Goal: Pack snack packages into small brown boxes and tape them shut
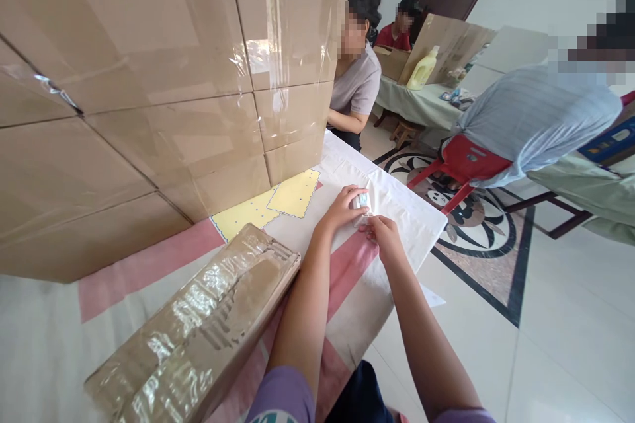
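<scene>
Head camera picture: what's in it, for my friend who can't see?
A person's left hand holds a small white object over pink and cream cloth; the right hand touches its near end. At left are a taped brown cardboard box and a tall brown cardboard wall. Another person sits on a red plastic chair.

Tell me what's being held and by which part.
A small white item: the left hand grips its sides; the right hand is at its near end.
</scene>
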A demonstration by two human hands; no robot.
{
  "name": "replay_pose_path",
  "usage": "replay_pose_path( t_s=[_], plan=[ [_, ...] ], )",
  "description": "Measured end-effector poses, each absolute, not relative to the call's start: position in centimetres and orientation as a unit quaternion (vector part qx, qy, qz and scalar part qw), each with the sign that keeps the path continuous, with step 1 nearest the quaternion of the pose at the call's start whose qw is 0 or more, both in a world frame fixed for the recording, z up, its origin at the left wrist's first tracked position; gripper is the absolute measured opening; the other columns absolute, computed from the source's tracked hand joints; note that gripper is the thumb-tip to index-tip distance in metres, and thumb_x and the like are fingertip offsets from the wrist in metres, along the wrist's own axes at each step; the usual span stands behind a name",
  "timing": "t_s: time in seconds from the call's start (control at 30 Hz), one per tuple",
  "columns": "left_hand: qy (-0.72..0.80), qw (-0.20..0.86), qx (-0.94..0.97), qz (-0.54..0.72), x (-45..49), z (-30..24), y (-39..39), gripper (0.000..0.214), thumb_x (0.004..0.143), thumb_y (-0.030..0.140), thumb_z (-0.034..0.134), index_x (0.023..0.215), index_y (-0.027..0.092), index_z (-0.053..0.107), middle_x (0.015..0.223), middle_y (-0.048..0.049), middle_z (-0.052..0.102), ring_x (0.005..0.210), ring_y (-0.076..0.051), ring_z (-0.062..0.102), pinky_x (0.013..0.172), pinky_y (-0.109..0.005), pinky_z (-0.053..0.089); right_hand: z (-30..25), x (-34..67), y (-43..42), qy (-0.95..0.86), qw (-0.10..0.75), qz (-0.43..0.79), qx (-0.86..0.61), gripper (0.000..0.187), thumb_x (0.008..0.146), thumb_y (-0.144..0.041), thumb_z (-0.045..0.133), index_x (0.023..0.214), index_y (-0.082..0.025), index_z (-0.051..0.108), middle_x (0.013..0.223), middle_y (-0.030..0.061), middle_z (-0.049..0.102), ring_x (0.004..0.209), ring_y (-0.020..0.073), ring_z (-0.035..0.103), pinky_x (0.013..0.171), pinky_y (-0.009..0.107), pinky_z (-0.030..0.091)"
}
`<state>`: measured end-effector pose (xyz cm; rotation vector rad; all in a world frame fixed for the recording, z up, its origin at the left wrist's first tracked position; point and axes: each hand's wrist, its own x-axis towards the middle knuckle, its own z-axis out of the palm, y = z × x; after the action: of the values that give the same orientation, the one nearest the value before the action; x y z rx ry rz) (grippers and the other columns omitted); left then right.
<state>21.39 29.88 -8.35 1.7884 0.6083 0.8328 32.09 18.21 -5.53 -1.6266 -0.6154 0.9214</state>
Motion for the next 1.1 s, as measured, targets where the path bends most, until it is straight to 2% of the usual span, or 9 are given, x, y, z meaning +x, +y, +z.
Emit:
replay_pose_path(
  t_s=[0.3, 0.47, 0.63, 0.87, 1.0, 1.1],
  plan=[
    [0.265, 0.499, 0.748, 0.347, 21.7, -8.1, 29.8, 0.058, 0.077, 0.031, 0.075, 0.133, 0.031, 0.059, 0.149, -0.0065, 0.041, 0.145, -0.027, 0.039, 0.122, -0.041, 0.031, -6.0, 32.6, 18.1, -0.287, 0.544, 0.389, -0.686, 0.018, 0.072, -0.036, 0.067, 0.065, -0.022, 0.059, 0.058, 0.0034, 0.066, 0.061, 0.0200, 0.064, 0.054, 0.029, 0.043],
    [0.288, 0.484, 0.747, 0.353, 22.2, -7.8, 29.4, 0.066, 0.072, 0.025, 0.076, 0.134, 0.029, 0.054, 0.144, -0.0073, 0.048, 0.135, -0.029, 0.047, 0.118, -0.045, 0.036, -7.2, 31.8, 17.7, -0.312, 0.565, 0.316, -0.695, 0.021, 0.078, -0.039, 0.064, 0.067, -0.022, 0.059, 0.063, 0.0024, 0.067, 0.064, 0.0185, 0.060, 0.063, 0.030, 0.045],
    [0.298, 0.480, 0.750, 0.344, 22.2, -7.5, 29.2, 0.066, 0.071, 0.027, 0.077, 0.133, 0.028, 0.052, 0.142, -0.0076, 0.050, 0.132, -0.029, 0.050, 0.115, -0.045, 0.038, -7.8, 31.3, 17.5, -0.319, 0.576, 0.281, -0.698, 0.023, 0.083, -0.039, 0.061, 0.068, -0.023, 0.058, 0.063, 0.0016, 0.066, 0.063, 0.0186, 0.058, 0.063, 0.029, 0.043],
    [0.303, 0.497, 0.741, 0.336, 22.1, -7.8, 29.3, 0.076, 0.072, 0.030, 0.079, 0.141, 0.029, 0.045, 0.149, -0.0082, 0.046, 0.140, -0.029, 0.044, 0.119, -0.044, 0.035, -6.8, 31.1, 17.5, -0.305, 0.579, 0.289, -0.699, 0.025, 0.083, -0.037, 0.060, 0.063, -0.023, 0.054, 0.053, -0.0006, 0.059, 0.052, 0.0162, 0.051, 0.055, 0.029, 0.038],
    [0.309, 0.508, 0.733, 0.331, 22.2, -8.0, 29.4, 0.081, 0.071, 0.031, 0.080, 0.143, 0.029, 0.043, 0.150, -0.0095, 0.046, 0.142, -0.030, 0.043, 0.119, -0.045, 0.035, -6.3, 31.1, 17.4, -0.285, 0.583, 0.321, -0.690, 0.025, 0.080, -0.037, 0.062, 0.062, -0.024, 0.053, 0.038, -0.0041, 0.047, 0.040, 0.0158, 0.045, 0.047, 0.029, 0.032],
    [0.313, 0.518, 0.726, 0.327, 22.1, -7.9, 29.3, 0.083, 0.072, 0.032, 0.080, 0.145, 0.029, 0.041, 0.152, -0.0098, 0.045, 0.143, -0.030, 0.042, 0.120, -0.045, 0.035, -6.6, 31.4, 17.4, -0.269, 0.600, 0.364, -0.660, 0.027, 0.079, -0.042, 0.062, 0.062, -0.024, 0.050, 0.039, -0.0062, 0.042, 0.035, 0.0134, 0.040, 0.043, 0.028, 0.028]
  ],
)
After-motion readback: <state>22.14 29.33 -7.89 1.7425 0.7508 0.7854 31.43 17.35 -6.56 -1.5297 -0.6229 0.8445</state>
